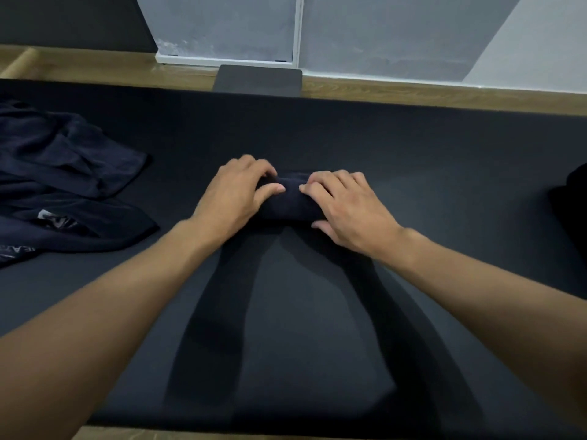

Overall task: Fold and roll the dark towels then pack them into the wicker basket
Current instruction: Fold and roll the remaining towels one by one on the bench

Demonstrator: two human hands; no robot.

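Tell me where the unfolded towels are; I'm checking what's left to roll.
In the head view, the unfolded towels lie heaped at the left of the table, apart from the left hand.

Single head-worn view, wide-angle, facing forward and down.

Camera sits above the near edge of the dark table top point(317, 128). Both forearms enter from the bottom corners and meet close in at frame centre, left hand point(233, 193) and right hand point(346, 208) on the rolled towel point(292, 201). The table's far edge, a wood floor strip point(413, 90) and the grey wall point(381, 33) fill the top. The far edge bows slightly.
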